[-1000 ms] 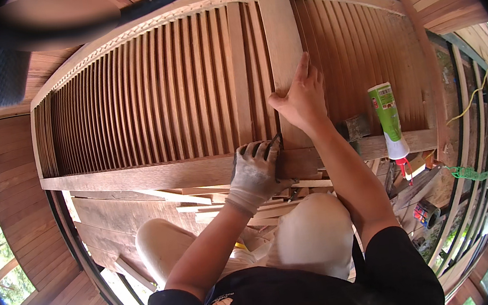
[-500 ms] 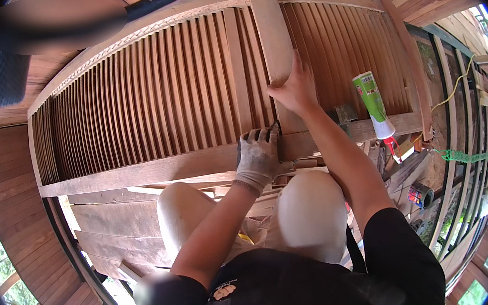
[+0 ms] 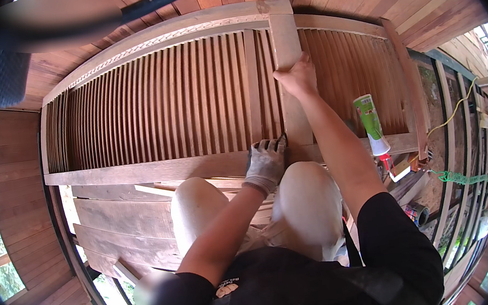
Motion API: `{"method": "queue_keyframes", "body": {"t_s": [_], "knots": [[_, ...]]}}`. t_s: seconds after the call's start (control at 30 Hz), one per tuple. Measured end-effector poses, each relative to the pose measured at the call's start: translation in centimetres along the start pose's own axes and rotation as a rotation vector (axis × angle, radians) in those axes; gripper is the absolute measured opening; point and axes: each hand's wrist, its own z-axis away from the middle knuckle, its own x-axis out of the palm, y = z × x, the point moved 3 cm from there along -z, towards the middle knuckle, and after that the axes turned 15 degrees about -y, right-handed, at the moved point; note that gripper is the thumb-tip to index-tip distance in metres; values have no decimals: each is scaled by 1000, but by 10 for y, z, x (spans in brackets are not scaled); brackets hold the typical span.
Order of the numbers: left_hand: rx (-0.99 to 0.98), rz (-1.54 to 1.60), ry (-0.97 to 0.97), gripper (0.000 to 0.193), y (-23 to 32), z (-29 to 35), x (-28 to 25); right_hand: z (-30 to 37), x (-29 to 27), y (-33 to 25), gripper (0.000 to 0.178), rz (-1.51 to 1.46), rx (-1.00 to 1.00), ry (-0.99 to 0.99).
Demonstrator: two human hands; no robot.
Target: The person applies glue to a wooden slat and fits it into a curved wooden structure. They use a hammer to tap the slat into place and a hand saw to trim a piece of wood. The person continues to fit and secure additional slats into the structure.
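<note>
Left hand (image 3: 265,163): gloved, fingers curled together, pressed on the rail (image 3: 138,173).
Right hand (image 3: 297,76): bare, fingers clamped around the stile (image 3: 285,39).
Tube (image 3: 370,123): laid right of the fingers.

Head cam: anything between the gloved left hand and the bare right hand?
Only the upright wooden stile of the louvred panel: right hand grips it higher, gloved left hand at its foot.

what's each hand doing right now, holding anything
Left hand: gloved, fingers curled on the lower rail of the louvered panel; a dark tool shows at its fingertips.
Right hand: bare, gripping the upright wooden stile.
</note>
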Motion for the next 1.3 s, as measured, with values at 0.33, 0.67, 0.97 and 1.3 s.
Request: {"method": "queue_keyframes", "body": {"t_s": [0.33,0.67,0.97,1.3], "knots": [[30,45,28,68,-1,-2,-6,4,-7,-4,86,-93,0,-43],[-83,135,242,69,-97,-135,-170,7,-10,-5,80,-60,39,-80],[-89,-303,70,79,-138,-283,-192,-4,0,1,81,-236,12,-81],[-147,-314,131,76,-122,-287,-198,-1,-2,2,73,-109,-72,86]]}}
